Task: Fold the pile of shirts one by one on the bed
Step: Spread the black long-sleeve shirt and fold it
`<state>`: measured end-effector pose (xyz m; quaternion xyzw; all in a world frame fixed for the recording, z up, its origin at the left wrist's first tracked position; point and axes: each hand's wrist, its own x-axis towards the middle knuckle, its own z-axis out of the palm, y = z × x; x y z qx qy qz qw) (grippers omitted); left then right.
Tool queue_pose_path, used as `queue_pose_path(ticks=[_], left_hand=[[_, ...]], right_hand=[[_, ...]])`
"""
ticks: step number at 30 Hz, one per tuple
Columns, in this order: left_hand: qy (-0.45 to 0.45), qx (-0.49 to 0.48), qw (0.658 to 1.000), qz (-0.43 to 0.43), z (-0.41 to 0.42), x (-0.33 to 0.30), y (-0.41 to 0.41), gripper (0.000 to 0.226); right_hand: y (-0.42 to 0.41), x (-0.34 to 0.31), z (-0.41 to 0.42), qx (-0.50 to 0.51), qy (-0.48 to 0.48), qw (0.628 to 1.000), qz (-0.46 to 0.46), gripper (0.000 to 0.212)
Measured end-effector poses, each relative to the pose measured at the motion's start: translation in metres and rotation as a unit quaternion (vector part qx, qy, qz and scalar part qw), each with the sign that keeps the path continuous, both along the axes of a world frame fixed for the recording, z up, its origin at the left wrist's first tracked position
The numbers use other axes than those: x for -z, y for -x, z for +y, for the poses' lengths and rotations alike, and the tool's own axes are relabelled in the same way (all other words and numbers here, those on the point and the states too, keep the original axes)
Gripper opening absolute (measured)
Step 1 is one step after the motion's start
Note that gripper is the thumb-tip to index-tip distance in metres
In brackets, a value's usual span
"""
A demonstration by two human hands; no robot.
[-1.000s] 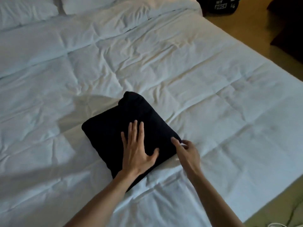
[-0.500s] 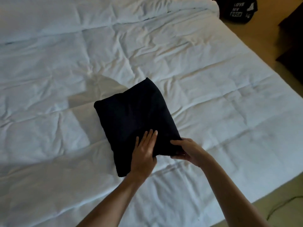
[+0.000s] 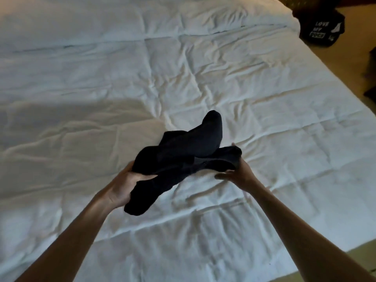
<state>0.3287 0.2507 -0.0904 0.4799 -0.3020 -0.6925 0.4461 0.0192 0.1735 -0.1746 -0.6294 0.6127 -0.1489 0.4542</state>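
- Presently: black shirt (image 3: pixel 183 151), bunched, lifted above the white bed (image 3: pixel 264 98).
- Left hand (image 3: pixel 122 186) grips its near end.
- Right hand (image 3: pixel 238 171) clutches the far edge.

- Left hand (image 3: pixel 120 185) and right hand (image 3: pixel 239 173) grip a folded black shirt (image 3: pixel 183 153) over the white bed (image 3: pixel 264 98).
- A black printed garment (image 3: pixel 321 30) lies on the floor beside the bed.

A black shirt (image 3: pixel 183 157) hides the fingers of both hands gripping it, its folds too dark to read, and a dark printed garment (image 3: pixel 321 29) is cut off at the top right edge.
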Motion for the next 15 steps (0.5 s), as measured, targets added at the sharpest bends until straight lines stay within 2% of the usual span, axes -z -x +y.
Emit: queue_pose_path(ticks=[1,2,4,5,6,7,8,9,10,11,12,14,15], left_hand=[[-0.024,0.002,0.999,0.027,0.005,-0.002,-0.013,0.044],[-0.049,0.002,0.997,0.065,0.011,0.001,-0.026,0.055],[-0.043,-0.013,0.99,0.131,0.023,-0.004,-0.046,0.049],[0.003,-0.07,0.99,0.124,0.031,-0.002,-0.056,0.042],[-0.003,-0.118,0.985,0.124,0.039,-0.01,-0.064,0.042],[-0.016,-0.138,0.987,0.085,0.044,-0.009,-0.07,0.037],[-0.082,-0.147,0.984,0.058,0.051,-0.008,-0.075,0.024],[-0.1,-0.222,0.968,0.063,0.058,-0.008,-0.083,0.027],[-0.116,-0.299,0.947,0.016,0.063,-0.012,-0.086,0.044],[-0.119,-0.327,0.937,0.017,0.064,-0.008,-0.092,0.055],[-0.125,-0.353,0.927,0.014,0.068,0.001,-0.101,0.056],[-0.167,-0.335,0.927,0.011,0.072,0.023,-0.121,0.035],[-0.195,-0.306,0.932,0.012,0.074,0.036,-0.132,0.027]], right_hand=[[-0.009,-0.003,-0.005,-0.027,0.022,0.999,0.0,0.095],[-0.017,-0.01,-0.009,-0.026,0.013,0.999,-0.028,0.084],[-0.034,-0.038,-0.011,0.009,-0.095,0.983,-0.158,0.057],[-0.046,-0.056,-0.012,0.002,-0.133,0.967,-0.219,0.052],[-0.053,-0.066,-0.013,-0.037,-0.139,0.951,-0.272,0.047],[-0.064,-0.082,-0.011,-0.078,-0.137,0.942,-0.297,0.041],[-0.078,-0.093,-0.01,-0.097,-0.155,0.925,-0.332,0.056],[-0.091,-0.101,-0.008,-0.093,-0.179,0.912,-0.357,0.078],[-0.103,-0.101,-0.006,-0.093,-0.187,0.906,-0.368,0.089],[-0.111,-0.098,-0.005,-0.09,-0.19,0.91,-0.356,0.086],[-0.121,-0.087,-0.005,-0.083,-0.216,0.908,-0.348,0.073],[-0.142,-0.06,0.0,-0.035,-0.278,0.915,-0.29,0.047],[-0.15,-0.04,0.004,-0.007,-0.291,0.927,-0.238,0.046]])
